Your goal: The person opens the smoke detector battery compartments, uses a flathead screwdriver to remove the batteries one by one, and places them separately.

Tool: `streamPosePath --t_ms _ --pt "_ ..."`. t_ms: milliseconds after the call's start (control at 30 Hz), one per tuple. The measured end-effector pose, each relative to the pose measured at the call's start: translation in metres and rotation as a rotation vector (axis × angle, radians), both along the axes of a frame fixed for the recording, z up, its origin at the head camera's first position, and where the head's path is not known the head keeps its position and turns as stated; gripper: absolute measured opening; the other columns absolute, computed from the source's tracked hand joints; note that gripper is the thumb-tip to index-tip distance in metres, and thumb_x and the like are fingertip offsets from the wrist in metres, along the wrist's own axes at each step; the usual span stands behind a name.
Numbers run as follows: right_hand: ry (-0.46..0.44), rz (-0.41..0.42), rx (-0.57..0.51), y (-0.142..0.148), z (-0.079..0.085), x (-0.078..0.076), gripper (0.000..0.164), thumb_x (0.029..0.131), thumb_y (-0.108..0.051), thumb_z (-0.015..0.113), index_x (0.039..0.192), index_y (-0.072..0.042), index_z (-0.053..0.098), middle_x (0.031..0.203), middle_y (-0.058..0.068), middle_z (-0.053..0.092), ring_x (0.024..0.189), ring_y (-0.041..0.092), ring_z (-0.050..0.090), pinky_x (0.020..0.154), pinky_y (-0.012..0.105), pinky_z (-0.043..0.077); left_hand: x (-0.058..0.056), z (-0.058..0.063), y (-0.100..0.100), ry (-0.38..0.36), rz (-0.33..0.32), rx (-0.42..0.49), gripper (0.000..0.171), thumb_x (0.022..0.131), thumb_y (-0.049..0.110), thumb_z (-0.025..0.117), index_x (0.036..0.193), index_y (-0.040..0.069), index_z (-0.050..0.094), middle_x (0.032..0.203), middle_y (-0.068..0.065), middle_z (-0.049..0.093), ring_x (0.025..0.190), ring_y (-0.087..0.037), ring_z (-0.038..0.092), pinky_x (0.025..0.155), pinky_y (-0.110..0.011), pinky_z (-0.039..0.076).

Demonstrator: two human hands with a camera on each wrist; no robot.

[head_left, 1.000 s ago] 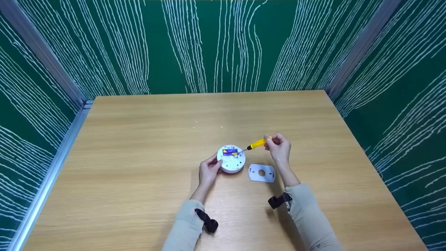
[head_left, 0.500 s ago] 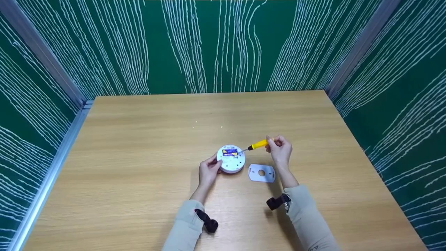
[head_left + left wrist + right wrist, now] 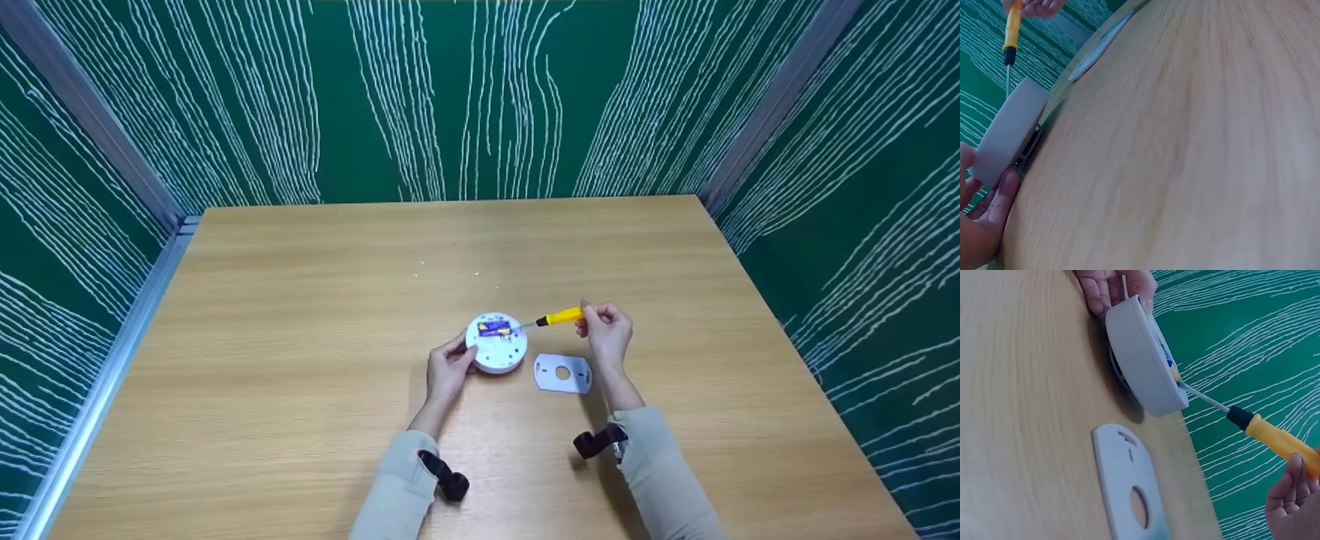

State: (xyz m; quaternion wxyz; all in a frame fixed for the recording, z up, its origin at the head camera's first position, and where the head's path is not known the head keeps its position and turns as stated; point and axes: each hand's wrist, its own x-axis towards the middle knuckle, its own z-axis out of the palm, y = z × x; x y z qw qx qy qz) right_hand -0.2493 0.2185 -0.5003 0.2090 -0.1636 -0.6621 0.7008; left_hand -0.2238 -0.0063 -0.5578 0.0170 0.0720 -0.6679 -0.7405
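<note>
A round white device, like a smoke detector (image 3: 498, 355), is tilted up off the table with its back toward me. Purple-and-yellow batteries (image 3: 493, 328) lie in its recess. My left hand (image 3: 448, 369) grips its left edge, thumb on the near face and fingers behind, as the left wrist view also shows. My right hand (image 3: 609, 336) pinches the yellow handle of a screwdriver (image 3: 561, 316) with a black collar. In the right wrist view the screwdriver's metal shaft (image 3: 1207, 398) reaches the recess at the battery's end; its very tip is hidden there.
A flat white mounting plate (image 3: 550, 373) with a round central hole lies right of the device, below the screwdriver. Tiny white specks (image 3: 476, 274) dot the wooden table (image 3: 315, 300) farther back. Green walls (image 3: 337, 97) with white lines enclose the table on three sides.
My right hand has shifted slightly right and down, and the screwdriver lies more level. The near battery sits less exposed or tilted than before. My left hand stays in place.
</note>
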Motion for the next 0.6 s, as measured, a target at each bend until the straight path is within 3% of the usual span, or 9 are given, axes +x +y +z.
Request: streamPosePath --t_ms 233,300,433,600 --pt "-0.032 -0.043 -0.02 0.018 -0.052 -0.021 0.022 0.078 -0.018 0.068 0.066 -0.007 0.053 0.055 0.001 0.059 0.042 0.009 0.053 0.037 0.016 0.048 0.0 0.002 -0.001 -0.034 0.011 -0.018 0.038 0.079 0.001 0.063 0.117 -0.001 0.054 0.092 -0.018 0.062 0.057 -0.008 0.055 0.052 -0.024 0.055" --pt "-0.027 -0.05 -0.017 0.02 -0.06 -0.024 0.022 0.078 -0.019 0.068 0.067 -0.005 0.053 0.056 0.002 0.059 0.042 0.009 0.053 0.037 0.016 0.048 -0.001 0.001 -0.001 -0.037 0.012 -0.024 0.039 0.079 0.001 0.063 0.117 -0.001 0.054 0.094 -0.018 0.061 0.058 -0.009 0.056 0.052 -0.024 0.055" --pt "-0.044 -0.064 -0.023 0.02 -0.06 -0.021 0.023 0.08 -0.015 0.065 0.065 -0.004 0.052 0.053 0.002 0.058 0.04 0.009 0.052 0.036 0.017 0.048 -0.002 -0.001 -0.001 -0.04 0.018 -0.022 0.039 0.079 0.002 0.063 0.117 -0.001 0.053 0.101 -0.02 0.06 0.059 -0.009 0.055 0.053 -0.024 0.055" --pt "-0.092 -0.047 -0.053 0.016 -0.046 -0.008 0.024 0.082 -0.013 0.061 0.06 -0.007 0.051 0.049 0.001 0.055 0.039 0.008 0.052 0.037 0.017 0.048 -0.002 -0.002 0.0 -0.033 0.025 -0.005 0.04 0.079 0.002 0.064 0.117 -0.003 0.053 0.099 -0.02 0.061 0.059 -0.009 0.055 0.053 -0.025 0.055"
